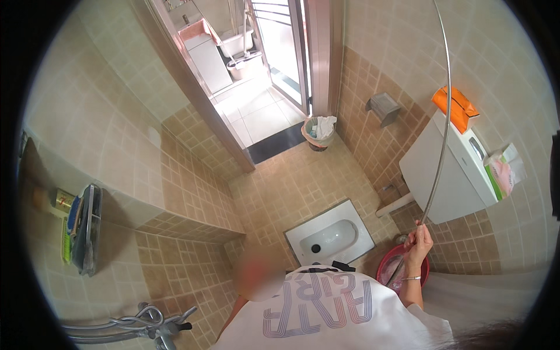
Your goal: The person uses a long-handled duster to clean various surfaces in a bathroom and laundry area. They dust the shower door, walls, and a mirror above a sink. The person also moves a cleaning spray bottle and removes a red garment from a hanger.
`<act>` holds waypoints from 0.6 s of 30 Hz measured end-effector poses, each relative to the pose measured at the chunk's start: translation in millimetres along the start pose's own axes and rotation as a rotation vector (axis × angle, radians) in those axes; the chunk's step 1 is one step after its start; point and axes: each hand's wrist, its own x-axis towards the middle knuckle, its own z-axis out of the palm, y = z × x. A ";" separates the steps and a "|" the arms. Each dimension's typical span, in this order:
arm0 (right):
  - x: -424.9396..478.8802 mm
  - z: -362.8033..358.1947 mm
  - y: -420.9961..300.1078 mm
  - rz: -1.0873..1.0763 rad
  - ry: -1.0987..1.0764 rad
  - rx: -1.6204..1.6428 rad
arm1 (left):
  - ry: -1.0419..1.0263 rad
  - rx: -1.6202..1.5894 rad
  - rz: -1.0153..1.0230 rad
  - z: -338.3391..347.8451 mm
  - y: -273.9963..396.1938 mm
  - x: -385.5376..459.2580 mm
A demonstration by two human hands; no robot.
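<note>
My right hand (419,244), with a bracelet on its wrist, grips a long thin metal pole (445,135). The pole runs up past the toilet cistern and slants down behind my wrist to a red basin (379,267) on the floor. The basin holds something pale and pinkish, perhaps liquid. What is at the pole's lower end is hidden by my shirt. My left forearm (233,311) leads up to a blurred patch, so my left hand cannot be made out. In front of me lies a white squat toilet (292,234) set in the floor.
On the white cistern (446,175) rest an orange packet (457,109) and a tissue pack (499,175). A lined waste bin (319,135) stands by the doorway sill (275,146). Shower fittings (153,321) and a loaded shelf (89,232) are on the left. A metal paper holder (384,108) juts from the wall.
</note>
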 end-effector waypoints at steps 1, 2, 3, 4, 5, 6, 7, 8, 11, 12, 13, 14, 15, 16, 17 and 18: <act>6.7 -0.7 0.7 -0.001 -0.028 0.007 | -0.008 0.002 -0.004 3.1 0.2 5.0; 15.1 0.6 2.1 0.010 -0.039 0.012 | -0.008 0.009 -0.002 6.7 -1.0 9.2; 25.3 5.1 3.4 0.018 -0.056 0.018 | -0.004 0.019 -0.015 11.2 0.5 13.0; 34.0 9.5 5.6 0.025 -0.072 0.024 | 0.000 0.029 -0.028 16.0 2.7 16.9; 40.0 14.3 8.8 0.017 -0.091 0.023 | 0.004 0.040 -0.041 20.0 6.0 21.2; 46.3 21.2 13.0 0.008 -0.112 0.020 | 0.012 0.049 -0.052 23.8 9.6 27.3; 52.6 28.5 17.9 -0.001 -0.134 0.018 | 0.020 0.059 -0.064 27.0 14.3 34.1; 59.6 35.6 24.0 -0.009 -0.134 0.003 | 0.029 0.069 -0.075 28.6 17.7 42.0; 77.3 73.1 37.5 0.000 -0.200 0.017 | -0.027 0.255 0.137 3.9 -24.0 81.9; 86.0 88.6 41.1 0.012 -0.218 0.019 | -0.028 0.220 0.105 0.1 -26.5 95.0; 94.7 102.8 45.7 0.006 -0.237 0.019 | -0.027 0.185 0.074 -4.3 -28.8 108.3; 102.3 116.4 51.1 0.000 -0.258 0.019 | -0.027 0.149 0.043 -9.2 -30.5 124.1; 112.1 134.4 57.9 -0.008 -0.287 0.023 | -0.018 0.108 -0.008 -8.4 -20.2 140.2; 121.1 154.3 61.7 -0.006 -0.286 0.016 | -0.015 0.071 -0.057 -3.7 -0.7 154.8; 131.4 171.6 67.6 -0.006 -0.298 -0.002 | -0.014 0.035 -0.106 0.7 15.4 170.1; 143.8 191.4 71.1 -0.011 -0.322 -0.018 | 0.041 0.045 -0.170 5.6 28.1 187.6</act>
